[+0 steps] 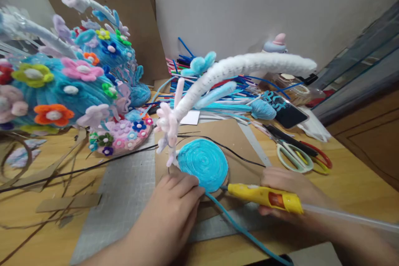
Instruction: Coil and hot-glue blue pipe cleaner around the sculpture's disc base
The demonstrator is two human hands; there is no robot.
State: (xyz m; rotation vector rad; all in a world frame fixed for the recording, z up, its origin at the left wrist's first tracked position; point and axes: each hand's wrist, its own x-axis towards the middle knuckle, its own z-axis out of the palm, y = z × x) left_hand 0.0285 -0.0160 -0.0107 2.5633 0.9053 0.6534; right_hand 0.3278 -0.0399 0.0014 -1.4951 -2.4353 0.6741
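Observation:
My right hand point(289, 187) grips a yellow hot glue gun point(262, 195), with a clear glue stick point(343, 216) running out of its back end. Its dark nozzle touches or nearly touches the lower right rim of a round base point(204, 162) covered in coiled blue pipe cleaner. On the near left rim, my left hand point(177, 199) has its fingers closed on that base. A loose blue pipe cleaner point(240, 226) trails from the rim beside my fingertips toward me. From the base's left side rises a curved white fuzzy stem point(237, 66) bearing pale pink and blue flowers.
A cardboard sheet point(243, 141) and grey cutting mat point(124, 199) lie beneath. Flower-covered blue ornaments point(59, 87) stand left. Pipe cleaners point(215, 104) are heaped at the back. Scissors point(293, 156) and a phone point(289, 112) lie right. A black cable point(84, 166) crosses the table.

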